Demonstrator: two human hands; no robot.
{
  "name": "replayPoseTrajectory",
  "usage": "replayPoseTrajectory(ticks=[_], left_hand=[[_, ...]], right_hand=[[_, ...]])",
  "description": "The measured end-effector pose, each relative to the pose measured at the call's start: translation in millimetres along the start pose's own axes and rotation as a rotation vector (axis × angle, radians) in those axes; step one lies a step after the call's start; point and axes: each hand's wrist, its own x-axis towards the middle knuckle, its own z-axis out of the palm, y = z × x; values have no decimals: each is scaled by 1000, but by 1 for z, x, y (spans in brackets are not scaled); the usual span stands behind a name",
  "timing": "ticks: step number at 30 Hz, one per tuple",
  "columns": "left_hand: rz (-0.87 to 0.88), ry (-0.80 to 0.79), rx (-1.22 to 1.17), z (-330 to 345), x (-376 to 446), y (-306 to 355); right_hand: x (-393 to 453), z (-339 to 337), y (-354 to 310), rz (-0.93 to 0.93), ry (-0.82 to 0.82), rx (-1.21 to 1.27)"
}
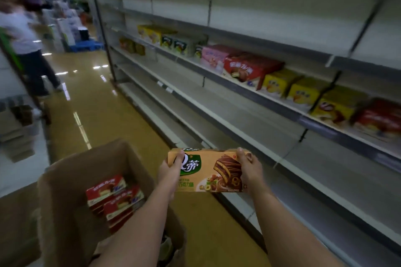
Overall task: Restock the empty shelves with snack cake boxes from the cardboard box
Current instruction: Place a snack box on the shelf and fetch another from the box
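I hold a tan snack cake box (208, 170) with a green logo and a chocolate cake picture in front of me, above the floor beside the shelving. My left hand (169, 169) grips its left end and my right hand (249, 166) grips its right end. Below left stands the open cardboard box (65, 180), with several red snack cake boxes (115, 197) inside. The white shelves (249, 119) run along the right. One shelf row carries yellow, pink and red boxes (251, 67); the rows above and below it are bare.
A yellow-brown glossy aisle floor (97, 104) stretches ahead. A person (23, 39) in a white top stands at the far left near stacked goods and a blue pallet (86, 45). Flattened cartons (17, 132) lie at the left edge.
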Motion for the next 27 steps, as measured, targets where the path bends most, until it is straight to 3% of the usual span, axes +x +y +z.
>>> replayPoseTrajectory(ticks=[6,13,20,27], left_hand=[[2,-325,185,67,-8,11],[100,-622,225,134,-37,0],[143,-766,184,199,-86,-3],[235,-829,393,275,-125,-6]], right_hand=[[-15,-74,-9,21,245,98],[-56,-159,-2,70,333,54],[-91,-226,1,31,496,81],[-100,-303,15,88,629,-122]])
